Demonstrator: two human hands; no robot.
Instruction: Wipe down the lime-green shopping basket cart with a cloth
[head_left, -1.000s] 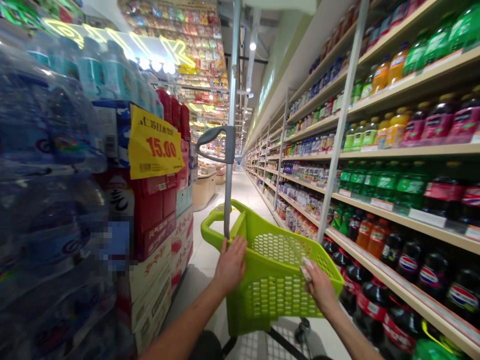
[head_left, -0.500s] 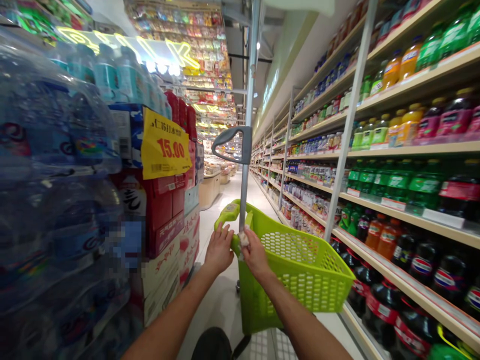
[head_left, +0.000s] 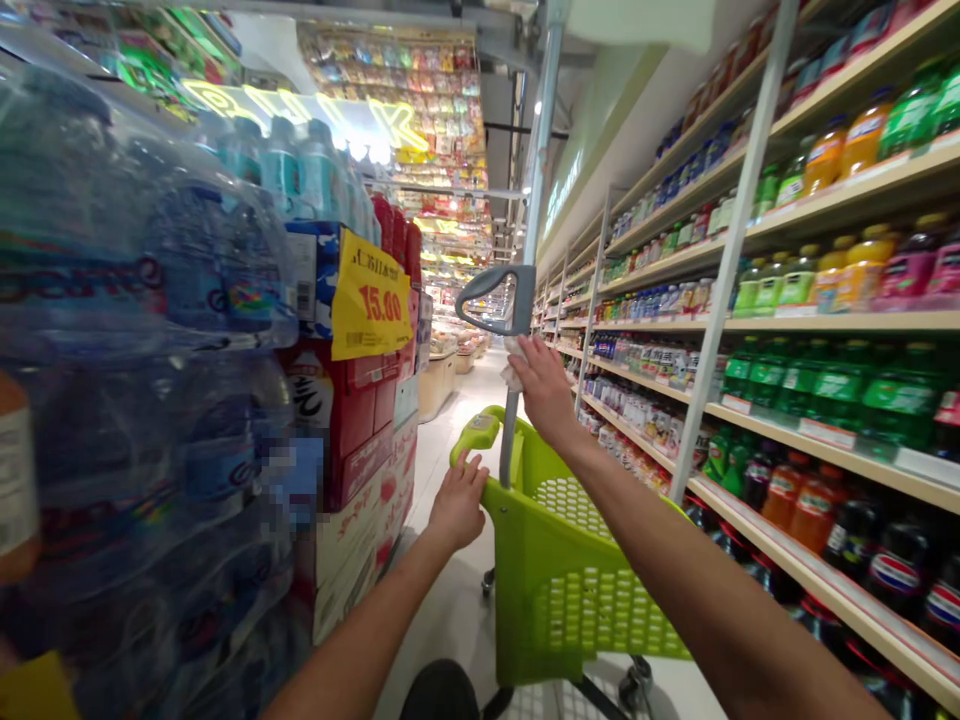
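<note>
Green cart point(head_left: 521, 580) is set in the aisle point(head_left: 466, 600), handle end left, long axis running rightward, its far end partly hidden by the right forearm point(head_left: 697, 570). Its near-left corner is touched by the left hand point(head_left: 459, 503), fingers apart; its pole point(head_left: 508, 440) is reached by the right hand point(head_left: 546, 388) with a white wipe point(head_left: 513, 362), finger closure untellable.

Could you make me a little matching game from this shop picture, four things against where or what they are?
1. Left hand
2. Right hand
3. Basket
4. Price sign

A. Yellow, with red digits
B. At the pole, below the grey loop handle, with a white wad at its fingers
C. Green, with holes in its side
D. At the basket's rim

Pairs: 1-D, 2-B, 3-C, 4-A
</note>
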